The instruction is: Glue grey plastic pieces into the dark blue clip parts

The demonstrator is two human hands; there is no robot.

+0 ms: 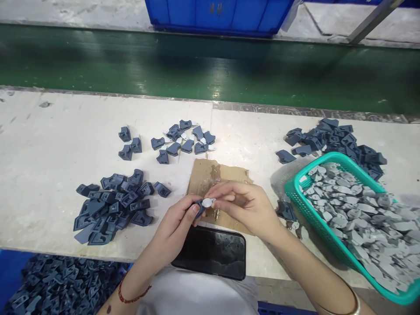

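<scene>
Near the middle of the table, my left hand [180, 222] pinches a dark blue plastic piece [199, 208]. My right hand [244, 204] comes in from the right, its thumb and forefinger closed on the tip of a small light grey piece [207, 202]. The grey piece's wide end touches the blue piece. Below both hands lies brown cardboard [200, 175] with a wet, shiny patch. A black phone [213, 253] rests just in front of me. Blue pieces joined with grey ones [187, 146] are spread out beyond the cardboard.
A pile of blue pieces [111, 205] is at left, another pile [341, 140] at back right. A teal basket [328, 243] of grey pieces stands at right. Beyond the table runs a green belt [131, 65], with a blue crate [216, 15] behind. More blue pieces [62, 284] fill a lower-left container.
</scene>
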